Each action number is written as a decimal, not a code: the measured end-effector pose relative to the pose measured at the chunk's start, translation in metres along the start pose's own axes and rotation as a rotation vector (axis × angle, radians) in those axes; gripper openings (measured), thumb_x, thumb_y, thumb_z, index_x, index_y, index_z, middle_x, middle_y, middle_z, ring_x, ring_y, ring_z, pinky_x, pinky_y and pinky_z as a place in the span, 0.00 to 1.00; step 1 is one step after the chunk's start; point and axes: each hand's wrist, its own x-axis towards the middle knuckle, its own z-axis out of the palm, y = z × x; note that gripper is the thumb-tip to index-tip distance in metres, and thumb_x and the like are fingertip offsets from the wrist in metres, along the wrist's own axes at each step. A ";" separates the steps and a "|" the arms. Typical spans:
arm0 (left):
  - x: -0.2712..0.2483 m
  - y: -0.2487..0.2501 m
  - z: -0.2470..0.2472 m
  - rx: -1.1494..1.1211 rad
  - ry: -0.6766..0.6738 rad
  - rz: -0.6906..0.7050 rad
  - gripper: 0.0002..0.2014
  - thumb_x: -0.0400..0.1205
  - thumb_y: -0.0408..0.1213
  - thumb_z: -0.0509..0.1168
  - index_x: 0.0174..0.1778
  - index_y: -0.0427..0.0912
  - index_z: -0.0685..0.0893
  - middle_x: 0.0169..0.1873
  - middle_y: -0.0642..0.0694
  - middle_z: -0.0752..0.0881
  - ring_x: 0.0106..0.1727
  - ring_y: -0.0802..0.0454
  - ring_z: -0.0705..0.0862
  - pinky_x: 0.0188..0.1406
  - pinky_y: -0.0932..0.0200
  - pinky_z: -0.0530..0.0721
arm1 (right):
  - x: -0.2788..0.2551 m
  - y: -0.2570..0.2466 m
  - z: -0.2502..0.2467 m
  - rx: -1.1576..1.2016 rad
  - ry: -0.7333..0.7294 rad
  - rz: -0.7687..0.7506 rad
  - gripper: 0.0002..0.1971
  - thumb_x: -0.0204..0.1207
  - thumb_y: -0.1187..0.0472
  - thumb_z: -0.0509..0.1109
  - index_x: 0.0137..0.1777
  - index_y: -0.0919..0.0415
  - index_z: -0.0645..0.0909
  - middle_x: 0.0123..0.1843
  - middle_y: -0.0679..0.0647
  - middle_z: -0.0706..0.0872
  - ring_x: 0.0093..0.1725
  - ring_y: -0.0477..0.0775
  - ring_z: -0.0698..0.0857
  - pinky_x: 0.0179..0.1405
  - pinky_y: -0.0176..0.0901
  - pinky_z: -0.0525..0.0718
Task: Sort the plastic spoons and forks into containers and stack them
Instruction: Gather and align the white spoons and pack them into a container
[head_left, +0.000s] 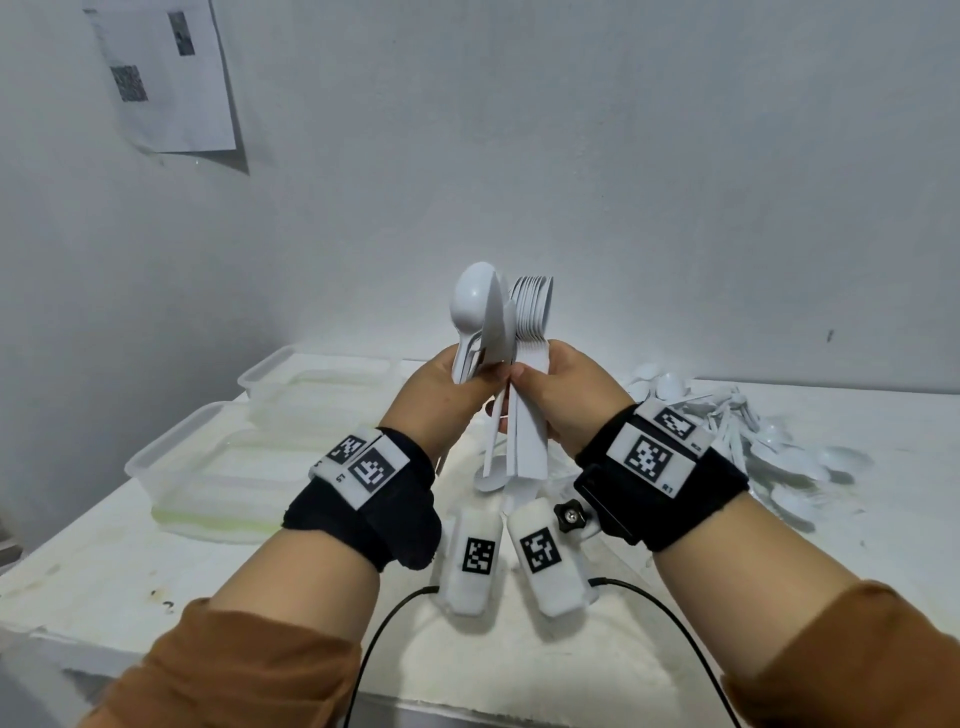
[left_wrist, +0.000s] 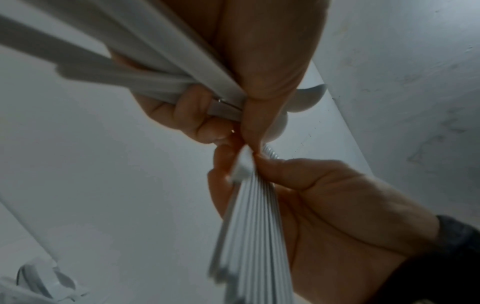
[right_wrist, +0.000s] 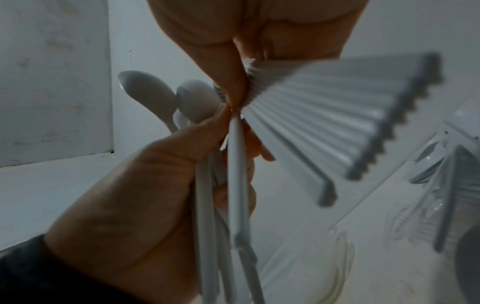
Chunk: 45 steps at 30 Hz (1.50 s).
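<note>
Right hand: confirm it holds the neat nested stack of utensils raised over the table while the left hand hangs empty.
One error: the left hand is not empty; it grips a loose bunch of spoons, as the head view shows. The right hand does hold the nested stack raised over the table.

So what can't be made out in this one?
- Count of the stacked spoons in the right hand: too tightly nested, head view.
- Whether the left hand bundle includes forks: fingers cover it; left wrist view blurred.
- Containers' contents: translucent walls, head view.
- Makeup of the pile: too small.
</note>
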 end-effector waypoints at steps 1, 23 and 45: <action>0.000 0.001 0.001 -0.001 -0.003 0.003 0.08 0.81 0.36 0.67 0.37 0.48 0.78 0.16 0.62 0.78 0.19 0.69 0.75 0.20 0.79 0.69 | -0.001 0.000 -0.002 0.009 -0.007 -0.002 0.10 0.80 0.59 0.64 0.58 0.64 0.75 0.46 0.64 0.89 0.45 0.66 0.89 0.49 0.64 0.87; 0.006 0.006 0.022 0.029 0.026 -0.007 0.13 0.83 0.52 0.57 0.42 0.47 0.77 0.37 0.54 0.81 0.27 0.57 0.71 0.27 0.65 0.70 | -0.005 0.013 -0.042 0.317 0.043 0.019 0.07 0.81 0.71 0.56 0.46 0.59 0.72 0.31 0.57 0.76 0.26 0.54 0.76 0.30 0.46 0.78; 0.013 0.001 0.026 -0.232 0.040 -0.010 0.10 0.83 0.42 0.61 0.39 0.42 0.78 0.25 0.53 0.82 0.27 0.57 0.78 0.31 0.65 0.79 | -0.008 0.017 -0.028 0.387 -0.134 -0.102 0.03 0.82 0.67 0.60 0.47 0.61 0.74 0.35 0.56 0.79 0.28 0.50 0.82 0.32 0.46 0.86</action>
